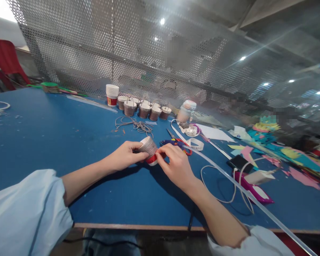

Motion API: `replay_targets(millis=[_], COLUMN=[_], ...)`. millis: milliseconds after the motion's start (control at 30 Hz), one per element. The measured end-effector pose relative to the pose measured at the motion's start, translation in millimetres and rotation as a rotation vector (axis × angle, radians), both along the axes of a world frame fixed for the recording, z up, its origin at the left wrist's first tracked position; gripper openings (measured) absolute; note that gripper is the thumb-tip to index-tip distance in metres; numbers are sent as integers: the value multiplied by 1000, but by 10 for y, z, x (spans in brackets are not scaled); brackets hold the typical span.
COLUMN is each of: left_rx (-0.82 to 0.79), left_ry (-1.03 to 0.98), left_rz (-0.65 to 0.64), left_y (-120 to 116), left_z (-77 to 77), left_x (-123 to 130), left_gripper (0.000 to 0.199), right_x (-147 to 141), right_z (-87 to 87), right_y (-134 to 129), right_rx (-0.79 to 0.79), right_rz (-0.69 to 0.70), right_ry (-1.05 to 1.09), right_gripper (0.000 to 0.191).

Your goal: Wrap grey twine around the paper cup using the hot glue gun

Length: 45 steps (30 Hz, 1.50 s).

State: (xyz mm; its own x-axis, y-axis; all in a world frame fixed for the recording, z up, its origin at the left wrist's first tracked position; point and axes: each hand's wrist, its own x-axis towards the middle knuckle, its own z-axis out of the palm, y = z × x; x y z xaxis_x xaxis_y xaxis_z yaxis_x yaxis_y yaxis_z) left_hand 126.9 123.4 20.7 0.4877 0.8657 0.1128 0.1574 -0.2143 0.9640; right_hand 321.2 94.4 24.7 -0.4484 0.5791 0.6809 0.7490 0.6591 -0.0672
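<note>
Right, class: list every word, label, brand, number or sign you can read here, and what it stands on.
No text reads clearly.
Curled white strip: dark characters, too blurred.
White packet: blue mark, too small.
Stack of paper cups: any print on the red band is too small.
Held cup: no readable text.

A red plastic chair (6, 55) stands at far left, beyond the blue tabletop (42, 142). A grey perforated metal panel (82, 60) rises past the tabletop's far edge. At right, a flat black rectangular device (238, 163), possibly a phone, lies near a looped white cable (230, 202) and a glossy magenta object (268, 199) with a white patch. Pink angular paper scraps (305, 178) lie farther right.
</note>
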Motion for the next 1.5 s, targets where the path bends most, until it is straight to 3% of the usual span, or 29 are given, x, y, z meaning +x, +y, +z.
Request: replay_targets(millis=[200,533,833,1133,1500], left_rx=[25,32,41,-11,15], left_ry=[20,6,10,-57,-11], left_rz=[-14,-37,-11,27,-10], left_y=[-13,22,51,36,4], left_z=[28,-19,-55,-29,-25], left_x=[6,-24,-27,-11,-3], left_gripper=[22,22,24,23,22], right_x=[-22,-10,48,11,-11], right_z=[8,-13,64,0,-25], right_y=[-6,-6,-17,-15,-28], right_rx=[69,38,-76,-4,-1], right_rz=[-10,-23,-18,15,-12], right_ry=[-50,-41,257,81,23], right_gripper=[14,14,13,6,15])
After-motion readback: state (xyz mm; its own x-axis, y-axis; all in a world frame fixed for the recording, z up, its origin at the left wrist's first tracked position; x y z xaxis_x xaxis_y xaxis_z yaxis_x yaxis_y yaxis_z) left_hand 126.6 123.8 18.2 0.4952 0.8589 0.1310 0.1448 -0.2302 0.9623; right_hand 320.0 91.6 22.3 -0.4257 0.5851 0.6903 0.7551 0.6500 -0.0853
